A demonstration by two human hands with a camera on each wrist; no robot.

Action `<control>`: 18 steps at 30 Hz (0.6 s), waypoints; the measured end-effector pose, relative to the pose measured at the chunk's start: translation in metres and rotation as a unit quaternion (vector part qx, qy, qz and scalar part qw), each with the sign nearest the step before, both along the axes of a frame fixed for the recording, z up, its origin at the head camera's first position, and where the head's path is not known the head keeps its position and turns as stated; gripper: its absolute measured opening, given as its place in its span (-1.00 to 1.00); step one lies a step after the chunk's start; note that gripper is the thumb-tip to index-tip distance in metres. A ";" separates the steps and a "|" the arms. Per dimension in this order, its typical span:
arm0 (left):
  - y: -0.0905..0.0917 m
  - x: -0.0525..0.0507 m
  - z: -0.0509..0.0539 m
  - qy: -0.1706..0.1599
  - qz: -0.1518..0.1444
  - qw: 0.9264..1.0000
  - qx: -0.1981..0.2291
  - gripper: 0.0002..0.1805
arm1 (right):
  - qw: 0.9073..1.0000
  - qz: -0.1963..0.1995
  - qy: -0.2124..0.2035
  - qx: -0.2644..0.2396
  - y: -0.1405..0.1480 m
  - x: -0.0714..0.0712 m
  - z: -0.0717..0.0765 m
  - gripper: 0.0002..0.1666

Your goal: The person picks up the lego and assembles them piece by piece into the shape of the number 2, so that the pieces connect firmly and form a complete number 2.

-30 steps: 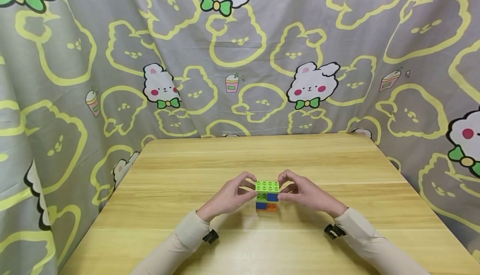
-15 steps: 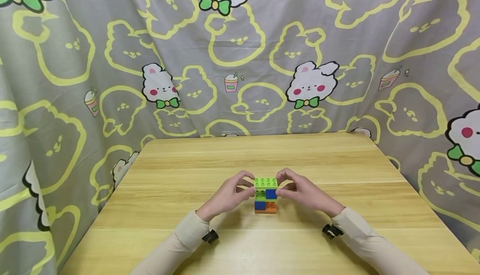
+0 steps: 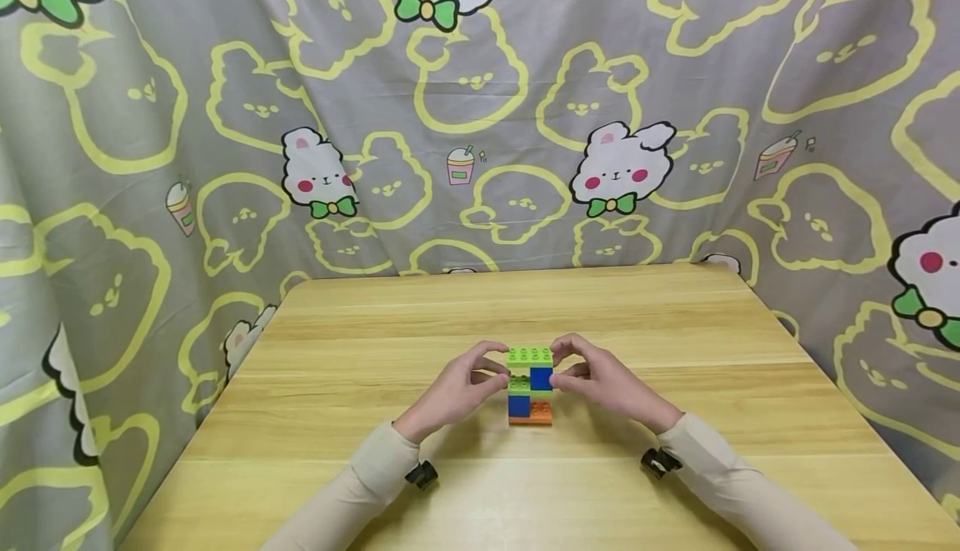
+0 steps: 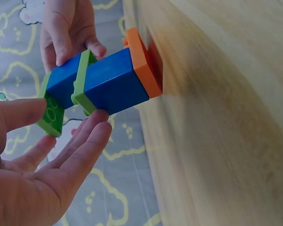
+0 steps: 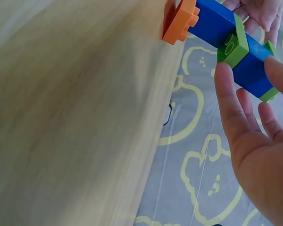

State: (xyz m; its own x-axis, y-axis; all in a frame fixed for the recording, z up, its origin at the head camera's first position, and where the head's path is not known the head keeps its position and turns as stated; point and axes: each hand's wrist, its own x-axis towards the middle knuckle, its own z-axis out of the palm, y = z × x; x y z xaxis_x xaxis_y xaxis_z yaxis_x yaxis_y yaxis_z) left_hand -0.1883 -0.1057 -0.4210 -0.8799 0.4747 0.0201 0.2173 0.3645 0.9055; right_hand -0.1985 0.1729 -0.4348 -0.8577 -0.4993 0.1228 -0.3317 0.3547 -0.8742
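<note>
A stack of toy building bricks (image 3: 542, 378) stands in the middle of the wooden table. It has an orange plate at the bottom, a blue brick on the left, a green plate, a blue brick on the right and a green plate on top. My left hand (image 3: 457, 388) holds its left side, thumb and fingertips against the green plates (image 4: 87, 84). My right hand (image 3: 611, 380) grips the opposite side with thumb and fingertips. In the left wrist view the orange plate (image 4: 144, 63) is close to the tabletop; whether it touches I cannot tell.
The wooden table (image 3: 360, 334) extends around the stack on all sides. A grey curtain (image 3: 510, 59) with cartoon rabbits hangs behind it and along both sides. A small black device (image 3: 422, 474) is on the left wrist, another (image 3: 660, 463) on the right.
The top of the stack has moved up in the head view, so more of its front shows and less of its top. Both hands have stayed on it, the right rising slightly.
</note>
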 end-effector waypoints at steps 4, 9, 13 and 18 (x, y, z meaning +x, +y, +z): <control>0.000 -0.003 -0.003 -0.003 0.001 1.000 0.000 -0.51 | 1.000 -0.006 -0.005 0.000 0.000 -0.002 -0.001 -0.54; 0.001 -0.005 -0.005 0.002 -0.001 1.000 0.005 -0.43 | 1.000 -0.017 -0.006 0.002 -0.001 -0.004 -0.004 -0.52; 0.001 -0.005 -0.003 0.010 -0.004 1.000 0.005 -0.40 | 1.000 -0.018 -0.007 0.003 -0.002 -0.006 -0.004 -0.50; 0.001 -0.007 -0.003 0.019 0.001 1.000 0.000 -0.38 | 1.000 -0.017 -0.018 -0.004 -0.003 -0.008 -0.005 -0.47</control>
State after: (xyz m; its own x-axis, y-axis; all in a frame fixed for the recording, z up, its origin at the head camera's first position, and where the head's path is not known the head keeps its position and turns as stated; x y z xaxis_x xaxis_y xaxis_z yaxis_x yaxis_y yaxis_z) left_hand -0.1956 -0.1043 -0.4245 -0.8799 0.4721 0.0534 0.2506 0.3659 0.8963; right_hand -0.2065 0.1695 -0.4396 -0.8778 -0.4694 0.0957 -0.2885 0.3585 -0.8878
